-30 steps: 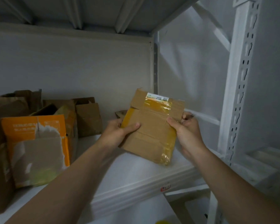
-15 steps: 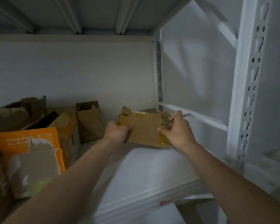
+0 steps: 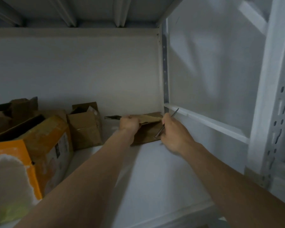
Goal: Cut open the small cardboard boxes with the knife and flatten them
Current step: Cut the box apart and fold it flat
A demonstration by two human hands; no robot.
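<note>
Partly, the small box (image 3: 149, 131) is hiding behind both hands, and dimness is blurring its flaps. It is lying at the back right corner of the shelf (image 3: 155, 178), the left hand (image 3: 129, 123) gripping its left edge and the right hand (image 3: 174, 134) pinching a thin knife (image 3: 159, 131) against its right side. An open brown box (image 3: 85, 129) and an orange box (image 3: 23, 155) are sitting to the left.

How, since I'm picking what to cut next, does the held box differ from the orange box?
The held box is plain brown; the orange box has orange faces with a torn pale patch. The held box looks smaller and lies low, gripped by the left hand; the orange box stands free at the left. Both are cardboard.
</note>
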